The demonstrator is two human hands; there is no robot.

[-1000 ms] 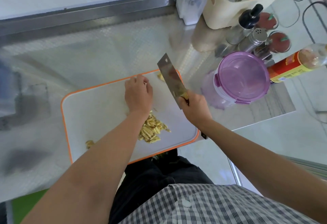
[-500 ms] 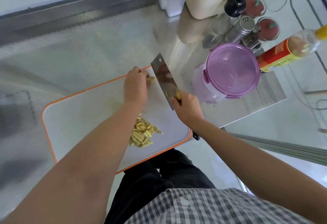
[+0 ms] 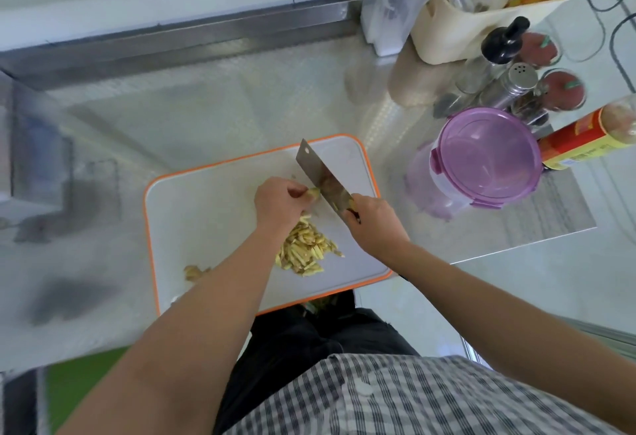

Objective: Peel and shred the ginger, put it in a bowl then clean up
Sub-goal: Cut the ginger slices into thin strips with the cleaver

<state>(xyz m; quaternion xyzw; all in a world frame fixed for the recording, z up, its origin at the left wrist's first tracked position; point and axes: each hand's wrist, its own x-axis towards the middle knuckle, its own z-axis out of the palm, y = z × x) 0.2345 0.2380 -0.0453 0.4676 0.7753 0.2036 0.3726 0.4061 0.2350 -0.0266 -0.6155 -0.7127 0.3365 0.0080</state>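
Cleaver (image 3: 321, 178) handle hidden inside right hand (image 3: 375, 224), grip curled round it. Ginger piece (image 3: 314, 192) mostly covered by left hand (image 3: 280, 200), grip pinching it; only tip shows, touching blade. Shredded ginger (image 3: 304, 249) on cutting board (image 3: 206, 214), just below left wrist, partly behind forearm.

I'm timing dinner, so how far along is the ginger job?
Done: a pile of ginger shreds lies on the cutting board. In hand: the left hand pinches a small ginger piece beside the cleaver, which the right hand grips. Left: shreds are not yet in a bowl, and a scrap on the board awaits cleanup.
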